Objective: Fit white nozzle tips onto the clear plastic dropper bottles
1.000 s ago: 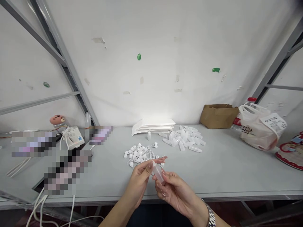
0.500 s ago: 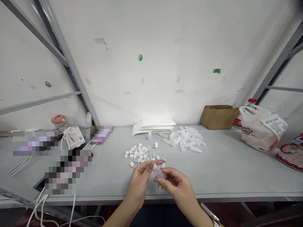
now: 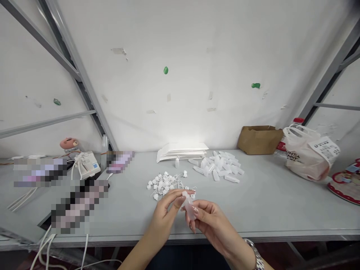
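Note:
Between both hands, a small translucent squeeze bottle (image 3: 191,212) is tilted, with its white cap (image 3: 185,194) at the top end. My right hand (image 3: 210,218) grips the bottle's body between thumb and fingers. The thumb and fingers of my left hand (image 3: 168,210) are closed around the cap end. Just beyond my hands is a heap of white caps with thin strings (image 3: 165,183). A pile of uncapped translucent bottles (image 3: 221,165) lies farther back on the right. One capped bottle (image 3: 177,162) stands upright behind the caps.
A stack of white flat packets (image 3: 182,153) rests against the wall. To the right are a brown cardboard box (image 3: 259,140), a plastic bag (image 3: 308,157) and a red-capped drink bottle (image 3: 298,120). Blurred devices, white cables (image 3: 46,247) and a power strip (image 3: 89,165) occupy the left of the grey table (image 3: 270,202).
The bottle has turned more upright, and its cap end shows more clearly. My right hand has rolled around its body, thumb now higher. My left fingers stay at the cap end.

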### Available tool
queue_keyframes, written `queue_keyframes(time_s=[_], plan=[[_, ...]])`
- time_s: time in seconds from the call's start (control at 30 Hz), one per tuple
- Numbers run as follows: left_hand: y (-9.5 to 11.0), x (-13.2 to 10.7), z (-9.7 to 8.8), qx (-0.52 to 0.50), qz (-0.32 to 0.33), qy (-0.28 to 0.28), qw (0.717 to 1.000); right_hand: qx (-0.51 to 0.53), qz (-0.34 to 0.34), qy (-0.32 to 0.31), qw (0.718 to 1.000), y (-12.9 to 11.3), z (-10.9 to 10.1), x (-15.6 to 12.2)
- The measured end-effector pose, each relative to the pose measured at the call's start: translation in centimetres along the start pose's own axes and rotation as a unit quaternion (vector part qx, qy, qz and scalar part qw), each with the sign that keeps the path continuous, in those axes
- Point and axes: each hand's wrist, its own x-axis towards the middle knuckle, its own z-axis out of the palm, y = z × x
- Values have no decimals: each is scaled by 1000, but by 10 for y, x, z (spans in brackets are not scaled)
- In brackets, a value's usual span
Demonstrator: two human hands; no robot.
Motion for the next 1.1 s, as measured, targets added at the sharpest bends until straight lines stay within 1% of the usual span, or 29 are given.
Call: queue_keyframes(time_s=[0.07, 0.1, 0.2, 0.27, 0.5, 0.57, 0.63, 0.7, 0.73, 0.77, 0.8, 0.83, 0.87, 0.9, 0.93, 1.0, 1.1], plan=[[1, -3, -6, 77, 42, 38, 995, -35, -19, 21, 999, -4, 2, 0], [2, -5, -8, 106, 61, 46, 991, -49, -25, 28, 998, -6, 3, 0], [2, -9, -11, 192, 119, 33, 974, -80, -30, 44, 995, -8, 4, -1], [2, -9, -10, 233, 146, 24, 961, -94, -32, 51, 994, -8, 4, -2], [-2, -6, -7, 259, 174, 9, 950, -107, -38, 52, 992, -10, 2, -3], [-2, -7, -7, 255, 166, 11, 952, -113, -43, 50, 991, -10, 1, -2], [-1, -7, -6, 236, 135, 28, 962, -125, -49, 50, 990, -10, 0, -2], [1, -7, -5, 177, 95, 56, 978, -134, -50, 52, 988, -9, 0, -1], [2, -6, -5, 120, 75, 69, 987, -133, -49, 54, 988, -9, 0, -1], [4, -4, -5, 41, 53, 78, 995, -131, -49, 55, 989, -10, 0, -2], [6, -3, -6, -54, 25, 76, 995, -126, -52, 56, 989, -10, 0, -2], [8, -1, -7, -160, -4, 67, 985, -121, -56, 56, 990, -10, 1, -2], [10, 0, -9, -256, -42, 44, 965, -115, -61, 54, 990, -11, 1, -3], [12, 1, -10, -331, -77, 17, 940, -108, -66, 51, 991, -11, 1, -3], [14, 2, -12, -383, -99, -1, 918, -103, -70, 47, 991, -11, 1, -4], [16, 2, -14, -441, -118, -18, 889, -93, -70, 39, 992, -11, 1, -4], [16, 1, -14, -468, -115, -20, 876, -74, -65, 32, 995, -10, 1, -4]])
